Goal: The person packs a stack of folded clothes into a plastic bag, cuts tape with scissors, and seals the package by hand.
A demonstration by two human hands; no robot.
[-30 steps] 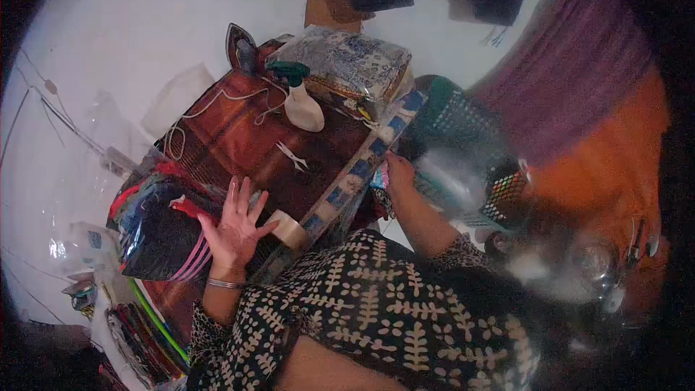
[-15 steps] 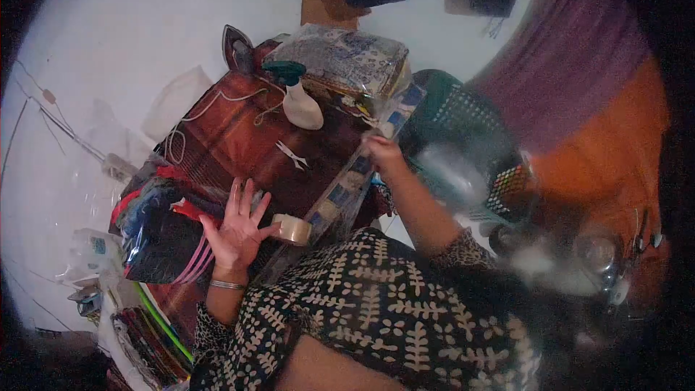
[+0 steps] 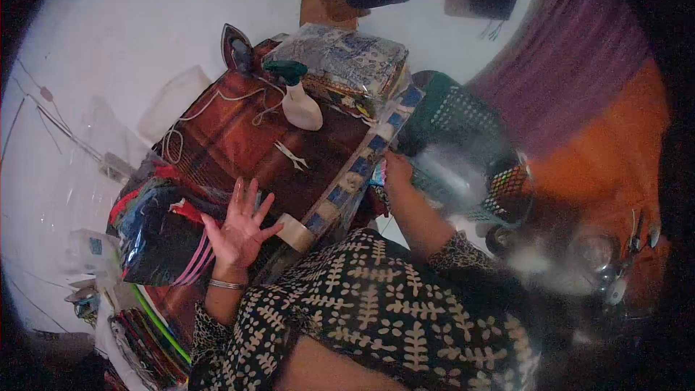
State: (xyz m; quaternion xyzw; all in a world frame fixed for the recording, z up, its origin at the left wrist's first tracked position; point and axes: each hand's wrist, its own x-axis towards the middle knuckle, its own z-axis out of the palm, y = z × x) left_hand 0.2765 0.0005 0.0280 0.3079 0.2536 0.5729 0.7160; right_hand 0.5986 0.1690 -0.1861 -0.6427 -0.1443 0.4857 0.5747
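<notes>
- Over the last half second, the right hand (image 3: 397, 172) has moved from over the blue-and-beige patterned band (image 3: 360, 166), which runs along the near edge of the worktop (image 3: 329, 141), to just beyond the band's outer side.
- The left hand (image 3: 239, 237) stays much as it was: palm up, thumb and fingers spread.
- Left grip: fingers apart, holding nothing. The little finger is at the side of a pale tan roll of tape (image 3: 295, 233), touching or nearly so.
- Right grip: I cannot tell whether it is closed; the fingertips are hidden. Just beside it is a small light-blue and pink item (image 3: 378, 172), perhaps held, perhaps not.
- The tape roll rests by the band, in front of the wearer.
- The step in hand seems to be handwork along this edge. Lifting the roll would call for the left fingers to close round it.
- Left of the left hand lies a dark folded cloth bundle with pink stripes (image 3: 159, 235). Beyond are small white snips (image 3: 291, 156), a white spray bottle with a dark green head (image 3: 302, 110) and an upright iron (image 3: 237, 51).
</notes>
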